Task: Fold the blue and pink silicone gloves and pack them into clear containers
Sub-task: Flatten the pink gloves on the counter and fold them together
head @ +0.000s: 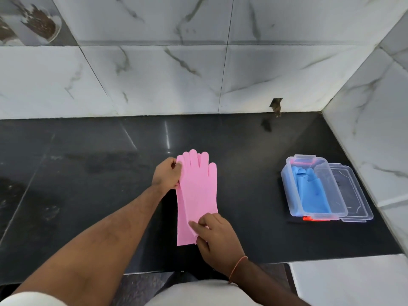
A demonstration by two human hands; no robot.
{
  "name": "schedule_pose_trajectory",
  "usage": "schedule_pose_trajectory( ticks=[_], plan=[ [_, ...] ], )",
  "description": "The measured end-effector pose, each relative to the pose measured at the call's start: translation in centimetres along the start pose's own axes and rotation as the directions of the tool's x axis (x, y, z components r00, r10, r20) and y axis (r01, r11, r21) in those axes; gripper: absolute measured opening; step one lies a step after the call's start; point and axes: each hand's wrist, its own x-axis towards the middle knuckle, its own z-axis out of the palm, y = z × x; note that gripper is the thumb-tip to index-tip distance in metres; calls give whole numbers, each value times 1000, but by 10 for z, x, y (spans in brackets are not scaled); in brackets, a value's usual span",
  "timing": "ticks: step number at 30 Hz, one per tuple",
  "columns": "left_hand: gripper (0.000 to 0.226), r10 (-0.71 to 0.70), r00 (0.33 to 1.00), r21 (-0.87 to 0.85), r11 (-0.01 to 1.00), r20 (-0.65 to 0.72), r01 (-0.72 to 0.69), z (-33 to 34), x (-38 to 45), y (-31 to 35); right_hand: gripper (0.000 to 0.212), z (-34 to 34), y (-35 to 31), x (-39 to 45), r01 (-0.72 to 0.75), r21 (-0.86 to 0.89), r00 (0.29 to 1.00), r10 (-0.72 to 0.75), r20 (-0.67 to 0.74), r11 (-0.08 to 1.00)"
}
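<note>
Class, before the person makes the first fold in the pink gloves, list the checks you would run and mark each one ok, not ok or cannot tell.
1. Pink gloves lie flat on the counter: ok.
2. Both gloves stacked and aligned: cannot tell, edges overlap.
3. Left hand grips the finger end: ok.
4. Right hand pinches the cuff end: ok.
5. Blue gloves already packed in a clear container: ok.
6. Empty container ready for the pink pair: ok, it sits beside the filled one.
</note>
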Motion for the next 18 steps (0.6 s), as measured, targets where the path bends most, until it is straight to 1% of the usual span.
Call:
schedule_pose_trajectory(
  ticks=[3, 6, 8, 15, 18],
  plan=[
    [29, -64, 998, -8, 998, 23, 64, 2, 3, -12, 41, 5, -3, 4, 28, -30, 999, -27, 37, 999],
    [39, -57, 998, 20, 998, -7, 57, 6, 2, -13, 39, 7, -6, 5, 34, -50, 996, -30, 79, 998],
    [42, -54, 999, 32, 998, -4, 54, 6, 4, -14, 38, 7, -8, 6, 46, -62, 994, -40, 101, 997],
    [39, -58, 998, 48, 997, 24, 56, -1, 9, -16, 39, 15, -11, 14, 66, -96, 989, -52, 141, 993],
    [38, -75, 997, -13, 997, 28, 75, -2, 9, -16, 37, 21, -10, 14, 90, -110, 987, -74, 144, 990]
  ],
)
